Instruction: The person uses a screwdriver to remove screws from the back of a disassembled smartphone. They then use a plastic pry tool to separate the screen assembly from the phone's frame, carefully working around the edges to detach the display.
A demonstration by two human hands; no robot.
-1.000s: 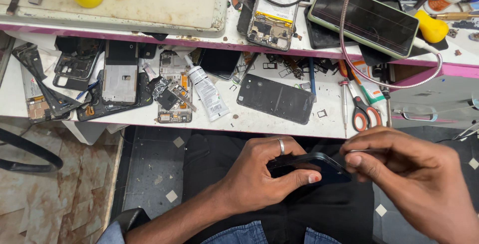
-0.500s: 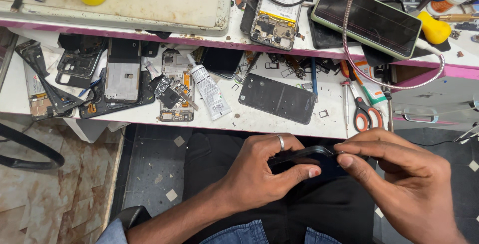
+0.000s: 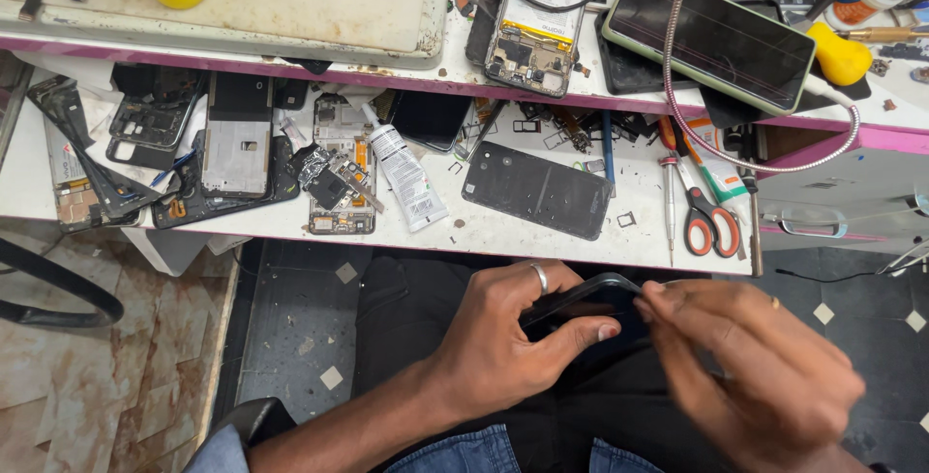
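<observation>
Below one cluttered workbench (image 3: 503, 231), left hand (image 3: 503, 338) and blurred right hand (image 3: 755, 367) apparently both grasp one black phone (image 3: 581, 301).

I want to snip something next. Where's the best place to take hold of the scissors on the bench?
Grip the scissors by their red-orange loop handles, coming from the near bench edge: the handles point toward the person, the blades point away, with a screwdriver lying close alongside.

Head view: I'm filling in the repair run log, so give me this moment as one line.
left hand: holds dark phone over lap | right hand: fingertips at phone's edge, blurred | bench: black back cover, scissors, glue tube
</observation>
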